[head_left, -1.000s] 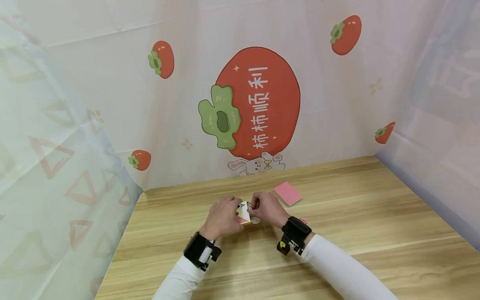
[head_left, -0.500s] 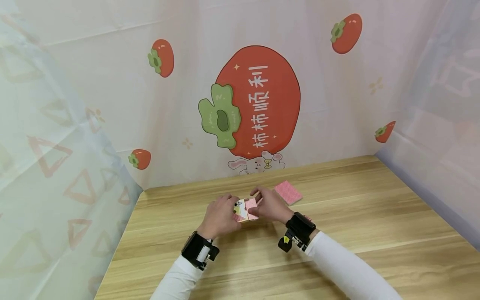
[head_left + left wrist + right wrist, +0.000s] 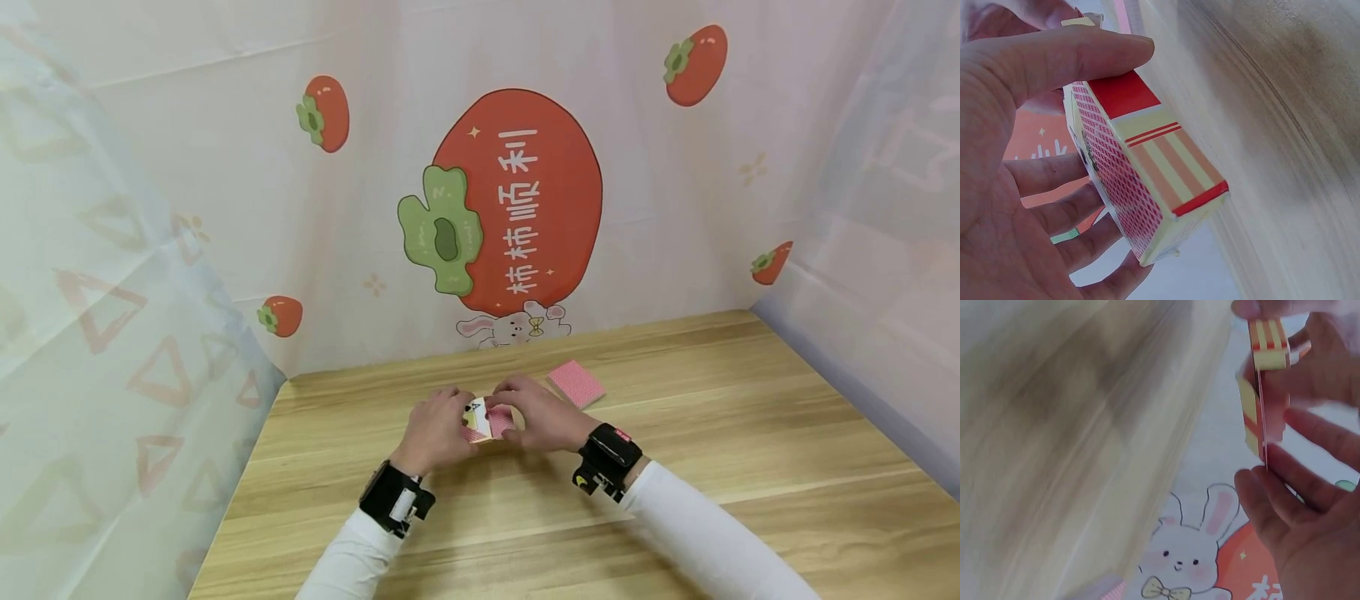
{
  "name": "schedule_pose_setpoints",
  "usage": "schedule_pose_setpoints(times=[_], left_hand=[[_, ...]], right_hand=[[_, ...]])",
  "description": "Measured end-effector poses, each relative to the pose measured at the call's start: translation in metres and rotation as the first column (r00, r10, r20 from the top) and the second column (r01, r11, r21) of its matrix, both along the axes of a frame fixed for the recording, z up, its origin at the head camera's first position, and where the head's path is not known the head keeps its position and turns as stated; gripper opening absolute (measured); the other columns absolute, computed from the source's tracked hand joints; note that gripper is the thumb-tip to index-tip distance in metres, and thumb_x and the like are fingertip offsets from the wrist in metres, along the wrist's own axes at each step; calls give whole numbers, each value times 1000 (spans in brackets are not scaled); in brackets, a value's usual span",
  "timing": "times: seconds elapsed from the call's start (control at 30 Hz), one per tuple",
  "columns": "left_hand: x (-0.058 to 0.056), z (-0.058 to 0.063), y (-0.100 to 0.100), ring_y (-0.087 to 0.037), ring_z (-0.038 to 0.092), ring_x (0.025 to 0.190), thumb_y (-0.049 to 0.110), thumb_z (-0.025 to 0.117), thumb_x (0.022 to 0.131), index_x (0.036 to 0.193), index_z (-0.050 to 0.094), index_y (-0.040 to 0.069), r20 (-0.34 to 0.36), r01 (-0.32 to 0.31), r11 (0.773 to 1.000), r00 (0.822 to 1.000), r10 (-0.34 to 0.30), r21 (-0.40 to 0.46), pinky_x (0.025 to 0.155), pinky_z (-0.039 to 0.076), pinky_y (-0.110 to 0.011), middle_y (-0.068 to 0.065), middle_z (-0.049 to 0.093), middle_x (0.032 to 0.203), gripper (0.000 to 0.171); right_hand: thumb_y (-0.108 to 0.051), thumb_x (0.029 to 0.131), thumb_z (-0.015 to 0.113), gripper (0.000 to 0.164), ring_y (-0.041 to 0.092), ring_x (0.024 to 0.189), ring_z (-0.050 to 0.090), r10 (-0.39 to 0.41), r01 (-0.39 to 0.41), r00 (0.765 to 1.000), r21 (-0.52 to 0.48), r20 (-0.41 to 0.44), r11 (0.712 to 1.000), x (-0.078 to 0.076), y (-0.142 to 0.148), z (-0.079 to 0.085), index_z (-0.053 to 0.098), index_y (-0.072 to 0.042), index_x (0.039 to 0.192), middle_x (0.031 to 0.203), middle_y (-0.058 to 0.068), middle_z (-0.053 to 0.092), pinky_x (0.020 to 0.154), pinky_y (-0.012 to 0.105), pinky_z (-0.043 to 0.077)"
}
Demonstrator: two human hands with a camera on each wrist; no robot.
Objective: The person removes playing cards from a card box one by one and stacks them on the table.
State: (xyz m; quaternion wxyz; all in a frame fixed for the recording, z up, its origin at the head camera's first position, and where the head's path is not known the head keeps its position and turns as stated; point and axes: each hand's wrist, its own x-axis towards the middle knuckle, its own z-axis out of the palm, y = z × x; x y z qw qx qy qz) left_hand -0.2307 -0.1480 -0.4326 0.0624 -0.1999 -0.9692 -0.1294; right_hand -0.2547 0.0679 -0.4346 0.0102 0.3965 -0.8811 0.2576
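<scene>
- Left hand [image 3: 437, 431] is holding the card box [image 3: 1119, 150] between its fingers.
- Right hand [image 3: 549, 417] holds the pink end piece [image 3: 501, 422].
- Pink card stack [image 3: 576, 384] lies near the worktop's [image 3: 675, 467] back edge.

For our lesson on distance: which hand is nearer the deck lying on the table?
Right. The right hand is just left of the deck; the left hand, gripping the box, is farther left.

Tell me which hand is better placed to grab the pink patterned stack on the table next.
Probably the right hand: the pink patterned stack lies just beyond it, while the left hand is farther away and grips the box. The right would first need to leave the box.
</scene>
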Motion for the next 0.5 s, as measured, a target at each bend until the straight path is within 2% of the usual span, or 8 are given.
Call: schedule_pose_setpoints(times=[0.13, 0.23, 0.37, 0.5], left_hand=[[1, 0, 1, -27, 60, 91, 24, 90, 63, 118, 69, 7, -10, 20, 1000, 1000, -20, -9, 73, 51, -50, -6, 62, 101, 62], [1, -1, 1, -27, 60, 91, 24, 89, 62, 117, 70, 6, -11, 34, 999, 999, -35, -20, 74, 51, -49, -6, 63, 101, 62], [1, -2, 0, -27, 59, 93, 25, 89, 62, 119, 69, 6, -5, 35, 999, 999, -35, -19, 75, 51, -49, -6, 63, 102, 63], [1, -4, -1, -25, 58, 92, 24, 88, 63, 119, 69, 7, 3, 34, 999, 999, -34, -19, 74, 51, -47, -4, 62, 101, 62]], right_hand=[[-19, 83, 83, 44, 23, 126, 52, 27, -28, 999, 33, 17, 999, -1, 2, 3, 69, -12, 124, 138, 9, 53, 103, 40, 46], [-19, 81, 86, 45, 22, 124, 53, 38, -39, 999, 57, 11, 998, 0, 3, 5, 68, -12, 122, 135, 8, 55, 101, 40, 48], [-18, 79, 87, 50, 19, 118, 54, 43, -39, 998, 107, -35, 993, 0, 4, 4, 66, -14, 124, 123, 2, 58, 97, 38, 50], [-20, 77, 86, 53, 20, 120, 54, 69, -49, 991, 166, -113, 985, -1, 5, 2, 65, -18, 126, 124, 0, 61, 98, 39, 48]])
